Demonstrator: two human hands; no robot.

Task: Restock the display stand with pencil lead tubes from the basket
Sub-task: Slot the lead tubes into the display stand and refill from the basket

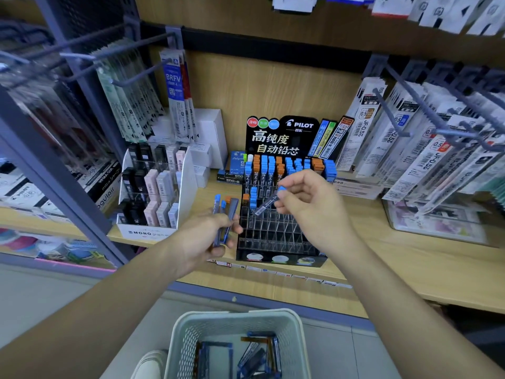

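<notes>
Above the black display stand (276, 243) on the shelf (382, 255), your right hand (308, 198) pinches one pencil lead tube (266, 205) near its blue-capped end. Your left hand (210, 233) grips a spare bundle (224, 214) just beside the stand. More tubes lie in the basket (235, 317) below. Each is slim, dark and translucent, capped blue or orange. Expect it to be light, rigid and slick, with brittle leads inside, so pinch the body just under the cap.

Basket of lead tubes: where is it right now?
Head view, bottom centre: the basket lies below the shelf edge, in front of the Pilot display stand, with lead tubes inside.
</notes>
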